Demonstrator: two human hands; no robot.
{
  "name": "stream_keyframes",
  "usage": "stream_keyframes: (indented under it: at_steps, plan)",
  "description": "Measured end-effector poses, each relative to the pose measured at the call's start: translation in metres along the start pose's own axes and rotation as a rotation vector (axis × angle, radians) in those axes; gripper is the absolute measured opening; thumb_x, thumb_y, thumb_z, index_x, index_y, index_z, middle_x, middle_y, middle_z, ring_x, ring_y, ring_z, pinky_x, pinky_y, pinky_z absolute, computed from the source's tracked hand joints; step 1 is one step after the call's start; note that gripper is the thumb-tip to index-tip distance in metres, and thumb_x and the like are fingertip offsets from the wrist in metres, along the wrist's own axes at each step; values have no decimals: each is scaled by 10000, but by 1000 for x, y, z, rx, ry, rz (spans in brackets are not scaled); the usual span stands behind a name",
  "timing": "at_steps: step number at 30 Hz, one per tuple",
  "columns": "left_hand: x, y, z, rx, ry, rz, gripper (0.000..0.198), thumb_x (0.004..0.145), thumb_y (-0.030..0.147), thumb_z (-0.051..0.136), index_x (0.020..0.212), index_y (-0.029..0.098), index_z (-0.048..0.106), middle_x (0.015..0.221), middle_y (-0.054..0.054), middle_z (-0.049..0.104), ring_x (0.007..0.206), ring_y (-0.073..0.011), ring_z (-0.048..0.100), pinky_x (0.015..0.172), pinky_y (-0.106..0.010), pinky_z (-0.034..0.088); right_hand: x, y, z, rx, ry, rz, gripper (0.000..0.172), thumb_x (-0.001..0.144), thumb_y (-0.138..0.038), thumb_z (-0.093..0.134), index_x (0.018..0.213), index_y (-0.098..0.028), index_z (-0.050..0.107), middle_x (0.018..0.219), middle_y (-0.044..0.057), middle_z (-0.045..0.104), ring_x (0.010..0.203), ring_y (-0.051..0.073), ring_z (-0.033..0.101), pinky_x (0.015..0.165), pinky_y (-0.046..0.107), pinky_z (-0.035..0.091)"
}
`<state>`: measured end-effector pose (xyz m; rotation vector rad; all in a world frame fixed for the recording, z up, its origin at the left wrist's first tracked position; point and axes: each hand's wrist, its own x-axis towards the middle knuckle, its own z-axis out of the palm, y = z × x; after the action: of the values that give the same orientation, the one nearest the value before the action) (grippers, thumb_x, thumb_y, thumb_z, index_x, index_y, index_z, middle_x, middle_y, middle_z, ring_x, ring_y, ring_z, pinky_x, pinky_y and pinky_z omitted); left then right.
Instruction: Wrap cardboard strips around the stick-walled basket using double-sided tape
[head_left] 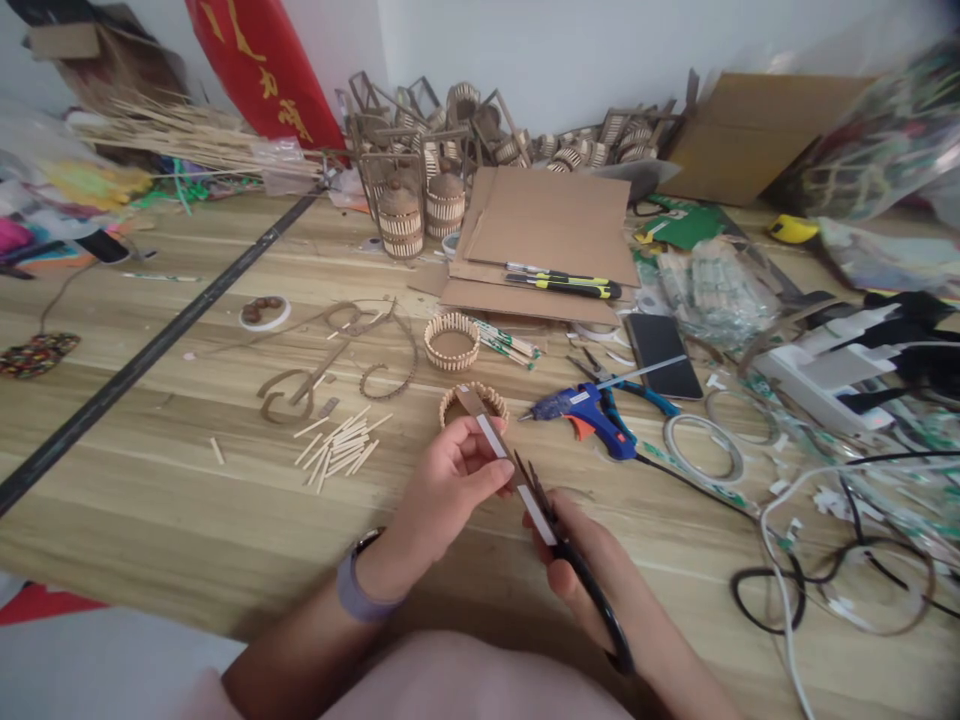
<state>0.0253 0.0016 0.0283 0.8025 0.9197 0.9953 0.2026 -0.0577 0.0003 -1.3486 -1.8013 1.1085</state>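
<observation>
Grip of the left hand: thumb and fingers pinch a narrow brown strip with white along its face, holding it around its middle, above the tabletop. With the strip as landmark, its long axis slants from a far end, out to the left beyond the fingertips, down to a near end by the right hand. That right grip is wrapped around black-handled scissors, whose slightly parted blades lie just to the right of the strip and nearly in line with it rather than across it; whether they touch it, I cannot tell. Of the two hands, the left is nearer the strip's far end and the right nearer its near end. Past the far end, and partly hidden by it, sits the nearer stick-walled ring; the farther ring stands just beyond that. Off to the strip's left lies a loose heap of short sticks, and to its right the blue glue gun, nozzle pointing back toward the nearer ring.
</observation>
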Motion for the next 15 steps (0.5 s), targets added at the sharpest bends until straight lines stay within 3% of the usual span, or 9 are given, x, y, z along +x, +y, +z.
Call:
stream_keyframes:
  at_steps: [8, 15]
  plan:
    - [1, -2, 0, 116, 120, 80, 362, 746, 189, 712, 1082, 160, 581, 813, 18, 629, 676, -96, 590, 586, -193, 529, -1, 0, 2, 26, -37, 20, 734, 813, -875, 251, 859, -195, 525, 650, -9, 501, 543, 142, 438, 498, 268, 360]
    - [2, -4, -3, 196, 158, 106, 372, 783, 223, 681, 1133, 171, 564, 848, 5, 609, 714, -116, 593, 586, -204, 529, -2, -2, 2, 29, -102, 88, 760, 790, -898, 241, 869, -197, 522, 636, -11, 486, 540, 144, 424, 491, 269, 356]
